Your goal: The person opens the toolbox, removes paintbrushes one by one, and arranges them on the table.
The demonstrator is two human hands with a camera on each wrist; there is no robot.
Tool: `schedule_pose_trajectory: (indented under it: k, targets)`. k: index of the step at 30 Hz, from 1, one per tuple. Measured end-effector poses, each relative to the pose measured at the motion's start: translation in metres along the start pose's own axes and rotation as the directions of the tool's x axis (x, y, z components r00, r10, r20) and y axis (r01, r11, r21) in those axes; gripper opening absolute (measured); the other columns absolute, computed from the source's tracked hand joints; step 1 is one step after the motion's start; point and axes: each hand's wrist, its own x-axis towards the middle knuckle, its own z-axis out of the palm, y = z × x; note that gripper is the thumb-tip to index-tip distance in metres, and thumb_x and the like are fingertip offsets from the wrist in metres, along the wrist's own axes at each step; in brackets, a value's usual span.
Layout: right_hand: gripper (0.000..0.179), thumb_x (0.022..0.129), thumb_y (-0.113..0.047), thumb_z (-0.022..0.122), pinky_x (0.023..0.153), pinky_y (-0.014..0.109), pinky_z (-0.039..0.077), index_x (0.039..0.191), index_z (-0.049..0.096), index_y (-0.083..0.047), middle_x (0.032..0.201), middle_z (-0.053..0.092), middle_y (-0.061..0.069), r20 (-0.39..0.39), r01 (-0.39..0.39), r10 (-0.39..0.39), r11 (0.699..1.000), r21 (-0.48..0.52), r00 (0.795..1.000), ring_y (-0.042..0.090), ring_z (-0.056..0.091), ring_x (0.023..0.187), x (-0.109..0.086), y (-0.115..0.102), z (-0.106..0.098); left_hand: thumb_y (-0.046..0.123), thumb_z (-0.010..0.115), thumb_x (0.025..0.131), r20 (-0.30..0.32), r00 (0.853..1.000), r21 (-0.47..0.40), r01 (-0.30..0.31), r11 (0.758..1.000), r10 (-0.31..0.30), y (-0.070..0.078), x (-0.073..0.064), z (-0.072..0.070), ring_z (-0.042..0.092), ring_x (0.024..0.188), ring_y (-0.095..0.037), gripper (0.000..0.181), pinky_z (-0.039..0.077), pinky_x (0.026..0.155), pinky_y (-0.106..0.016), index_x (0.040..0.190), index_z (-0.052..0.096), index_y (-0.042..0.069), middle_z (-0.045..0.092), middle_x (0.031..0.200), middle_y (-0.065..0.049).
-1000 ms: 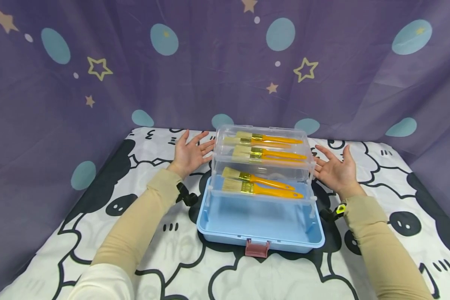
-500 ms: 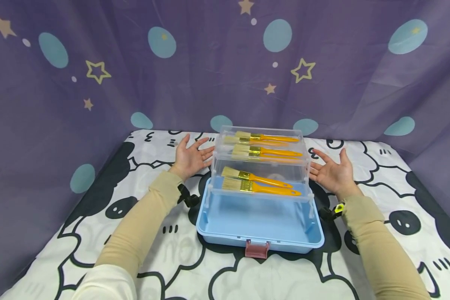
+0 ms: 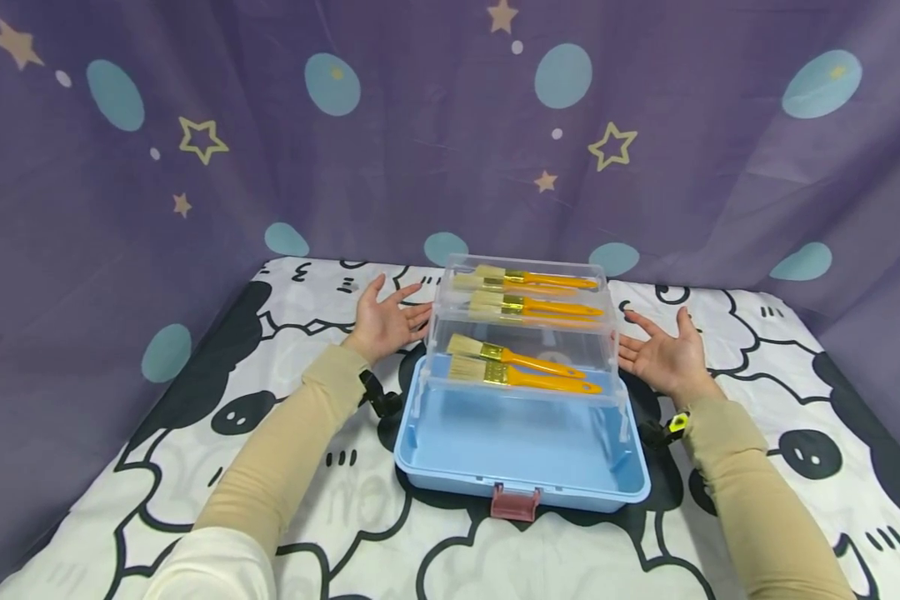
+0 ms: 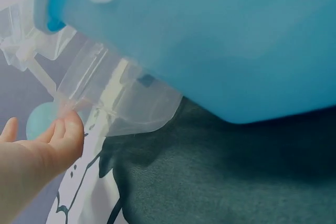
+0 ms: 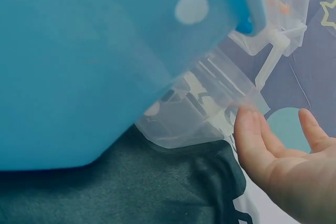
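A light blue box (image 3: 521,442) stands with its clear lid (image 4: 147,106) tipped back behind it. Above its rear part, stepped clear trays (image 3: 525,392) are spread out, carrying several flat paintbrushes (image 3: 543,382) with yellow handles and pale bristles. At the left side is my left hand (image 3: 386,323), palm up, its fingers extended toward the lid. My right hand (image 3: 669,358) mirrors it on the right, palm up, fingers spread. In both wrist views the fingertips are at the clear lid's edge; whether they press it is hard to tell.
A reddish latch (image 3: 515,503) hangs at the box's front. Under everything lies a white cloth (image 3: 375,533) with black cartoon shapes. A purple patterned curtain (image 3: 450,167) rises behind the table's far edge.
The upper trays with their brushes have shifted slightly back and their right side inward. Both hands sit a little lower in view, and the right one has moved slightly left.
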Motion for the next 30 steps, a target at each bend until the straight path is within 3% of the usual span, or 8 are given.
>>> schedule_pose_trajectory:
  k: [6, 11, 16, 19, 23, 30]
  targets:
    - [0.074, 0.087, -0.074, 0.031, 0.102, 0.049, 0.033, 0.133, 0.044, -0.017, 0.148, 0.019, 0.017, -0.002, -0.001, 0.001, 1.000, 0.010, 1.000, 0.031, 0.030, 0.131, 0.000, -0.001, -0.002, 0.061, 0.022, 0.096, -0.007, 1.000, 0.000, -0.002, 1.000, 0.002, -0.001, 0.001, 0.001, 0.014, 0.145, -0.027, 0.072, 0.016, 0.112, -0.042, 0.153, 0.016, 0.017, 0.009, 0.157, -0.019]
    - [0.074, 0.088, -0.072, 0.032, 0.099, 0.049, 0.037, 0.143, 0.032, -0.022, 0.128, 0.042, 0.022, 0.006, -0.017, 0.017, 1.000, 0.003, 1.000, 0.031, 0.035, 0.129, 0.002, -0.002, -0.005, 0.060, 0.023, 0.096, -0.027, 1.000, -0.009, -0.003, 1.000, 0.002, -0.002, 0.001, 0.000, 0.014, 0.145, -0.027, 0.070, 0.015, 0.115, -0.042, 0.151, 0.022, 0.017, 0.010, 0.157, -0.018]
    - [0.077, 0.089, -0.069, 0.036, 0.094, 0.050, 0.042, 0.151, 0.013, -0.029, 0.112, 0.054, 0.024, 0.029, -0.033, 0.034, 0.999, -0.022, 0.999, 0.033, 0.049, 0.113, 0.003, -0.004, -0.005, 0.059, 0.025, 0.097, -0.028, 1.000, 0.004, -0.013, 1.000, 0.013, -0.001, 0.000, -0.001, 0.015, 0.145, -0.029, 0.070, 0.013, 0.116, -0.043, 0.152, 0.020, 0.015, 0.010, 0.157, -0.018]
    - [0.072, 0.089, -0.067, 0.039, 0.096, 0.049, 0.040, 0.147, 0.025, -0.026, 0.112, 0.055, 0.024, 0.040, -0.043, 0.044, 0.999, -0.028, 0.998, 0.034, 0.052, 0.109, 0.001, -0.005, -0.005, 0.057, 0.025, 0.097, -0.021, 1.000, 0.014, -0.017, 1.000, 0.017, 0.000, -0.001, -0.001, 0.015, 0.145, -0.029, 0.070, 0.014, 0.117, -0.044, 0.152, 0.018, 0.015, 0.010, 0.157, -0.018]
    - [0.064, 0.090, -0.065, 0.041, 0.107, 0.044, 0.031, 0.128, 0.046, -0.013, 0.113, 0.054, 0.023, 0.037, -0.048, 0.048, 0.999, -0.018, 0.998, 0.033, 0.051, 0.113, -0.002, -0.009, -0.005, 0.054, 0.024, 0.098, -0.016, 0.999, 0.033, -0.037, 0.999, 0.038, 0.003, -0.005, 0.001, 0.016, 0.145, -0.029, 0.066, 0.016, 0.116, -0.045, 0.152, 0.020, 0.015, 0.011, 0.158, -0.016]
    - [0.061, 0.093, -0.060, 0.041, 0.112, 0.041, 0.023, 0.125, 0.053, -0.010, 0.128, 0.044, 0.017, -0.012, -0.025, 0.025, 0.999, 0.025, 1.000, 0.026, 0.038, 0.125, -0.006, -0.017, 0.000, 0.050, 0.026, 0.100, 0.011, 0.996, 0.041, -0.094, 0.995, 0.093, 0.011, -0.011, 0.004, 0.015, 0.145, -0.029, 0.063, 0.016, 0.116, -0.044, 0.151, 0.022, 0.013, 0.012, 0.157, -0.017]
